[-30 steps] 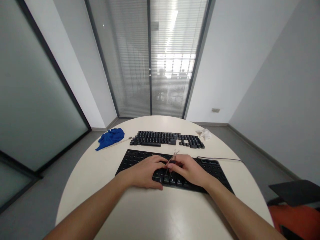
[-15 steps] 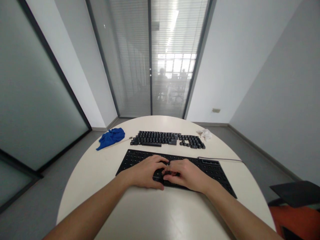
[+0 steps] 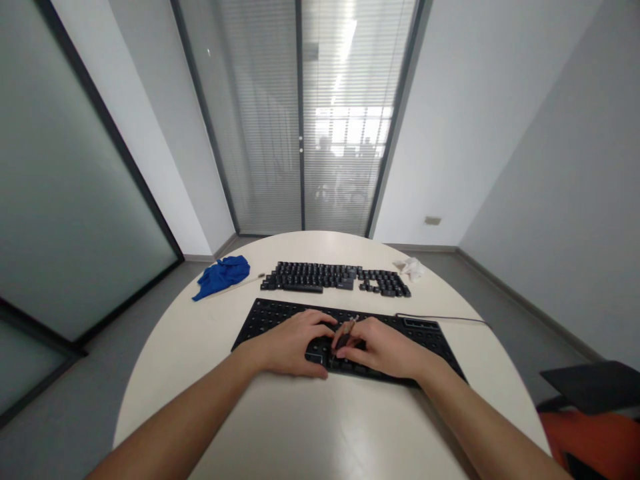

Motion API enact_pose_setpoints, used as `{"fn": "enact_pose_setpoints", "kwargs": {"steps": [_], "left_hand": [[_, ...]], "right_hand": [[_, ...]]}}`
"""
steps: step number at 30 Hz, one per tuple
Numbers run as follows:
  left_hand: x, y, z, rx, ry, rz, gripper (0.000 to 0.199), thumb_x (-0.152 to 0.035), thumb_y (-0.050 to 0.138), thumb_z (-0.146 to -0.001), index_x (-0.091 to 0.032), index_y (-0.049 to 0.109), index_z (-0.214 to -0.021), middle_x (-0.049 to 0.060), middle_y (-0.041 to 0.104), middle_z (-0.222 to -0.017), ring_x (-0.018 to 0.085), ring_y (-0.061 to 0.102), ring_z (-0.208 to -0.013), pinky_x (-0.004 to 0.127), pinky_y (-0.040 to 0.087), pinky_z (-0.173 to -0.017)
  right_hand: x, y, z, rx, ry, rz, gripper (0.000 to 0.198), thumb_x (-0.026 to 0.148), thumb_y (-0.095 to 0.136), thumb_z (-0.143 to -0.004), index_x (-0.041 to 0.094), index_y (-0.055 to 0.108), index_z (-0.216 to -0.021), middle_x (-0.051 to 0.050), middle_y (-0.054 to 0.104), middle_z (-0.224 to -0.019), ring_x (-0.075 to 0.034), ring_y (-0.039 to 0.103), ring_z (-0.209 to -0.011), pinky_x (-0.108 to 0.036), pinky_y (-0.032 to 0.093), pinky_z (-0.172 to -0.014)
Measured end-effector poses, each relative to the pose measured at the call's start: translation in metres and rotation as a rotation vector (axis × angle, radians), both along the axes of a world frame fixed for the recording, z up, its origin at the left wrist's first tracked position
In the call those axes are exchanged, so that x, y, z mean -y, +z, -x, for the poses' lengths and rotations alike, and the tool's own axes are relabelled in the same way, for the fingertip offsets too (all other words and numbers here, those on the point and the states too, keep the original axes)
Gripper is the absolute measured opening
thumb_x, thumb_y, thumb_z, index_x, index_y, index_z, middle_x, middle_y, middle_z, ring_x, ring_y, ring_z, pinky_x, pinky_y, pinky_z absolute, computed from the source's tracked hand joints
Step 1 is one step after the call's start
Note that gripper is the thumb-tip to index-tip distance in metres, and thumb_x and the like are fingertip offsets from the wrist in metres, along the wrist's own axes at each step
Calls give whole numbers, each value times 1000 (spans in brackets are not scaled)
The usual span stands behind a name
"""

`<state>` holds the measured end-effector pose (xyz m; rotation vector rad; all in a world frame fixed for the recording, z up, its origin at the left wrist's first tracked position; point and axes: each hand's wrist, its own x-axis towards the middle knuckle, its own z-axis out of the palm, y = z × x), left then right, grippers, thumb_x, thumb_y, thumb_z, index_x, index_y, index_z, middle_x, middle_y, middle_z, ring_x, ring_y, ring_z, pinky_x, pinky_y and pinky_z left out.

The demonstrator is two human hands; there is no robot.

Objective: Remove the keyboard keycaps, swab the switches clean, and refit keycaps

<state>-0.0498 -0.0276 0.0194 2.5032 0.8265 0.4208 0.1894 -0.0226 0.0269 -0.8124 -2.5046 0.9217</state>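
A black keyboard base with its keycaps off lies slightly askew on the round table. My left hand rests on its left-middle part, fingers spread over the bare switches and thumb along the front edge. Close beside it, my right hand is bent over the middle of the base. Its thumb and fingers pinch a small dark tool with a thin, shiny end pointing up; its exact kind is unclear. Beyond the base, loose black keycaps are laid out in keyboard order.
A blue cloth lies at the left, with a thin stick next to it. Crumpled white tissue sits at the far right. The cable runs off the table's right edge. An orange chair stands at the right.
My right hand has turned and shifted slightly right, so the dark tool with its shiny end now shows between its fingers. My left hand stays put.
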Motion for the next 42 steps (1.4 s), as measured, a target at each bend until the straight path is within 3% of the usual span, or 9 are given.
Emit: {"fn": "enact_pose_setpoints", "kwargs": {"steps": [16,22,27,31,36,42], "left_hand": [[-1,-4,-2,38,21,-1,52,-39,84,-71,-24,67,-118,9,56,-137,30,49,-128,44,38,-111],[-6,-10,-4,243,78,76,22,-29,69,-89,-22,68,-109,5,68,-118,20,60,-113,35,43,-105],[-10,-19,-6,266,196,116,23,-27,73,-85,-21,69,-107,5,70,-116,21,62,-110,36,44,-103],[-11,-15,-6,289,264,204,21,-24,69,-86,-20,71,-107,4,72,-113,21,64,-106,35,45,-100],[-11,-7,-6,312,241,313,21,-25,62,-90,-18,71,-107,5,74,-110,21,67,-103,34,47,-97],[-12,-12,-9,451,211,477,23,-27,61,-91,-14,67,-109,9,76,-103,21,70,-97,34,50,-92]], "right_hand": [[-11,-21,-2,-285,-78,514,26,43,61,-93,18,58,-100,-7,76,-92,-21,72,-87,-33,57,-77],[-12,-19,-2,-299,-163,319,32,47,64,-90,16,65,-99,-6,75,-89,-19,69,-83,-30,53,-75],[-16,-17,-3,-265,-268,165,33,48,66,-88,17,72,-97,-3,72,-79,-16,61,-67,-26,46,-62],[-19,-18,-4,-331,-285,193,29,45,69,-86,18,71,-96,-4,73,-84,-18,64,-73,-27,48,-67],[-22,-20,-4,-366,-318,276,32,44,71,-84,18,66,-101,-4,75,-84,-20,68,-78,-30,51,-71],[-22,-22,-2,-348,-300,271,28,44,69,-87,17,65,-96,-5,74,-82,-18,67,-76,-29,50,-70]]}}
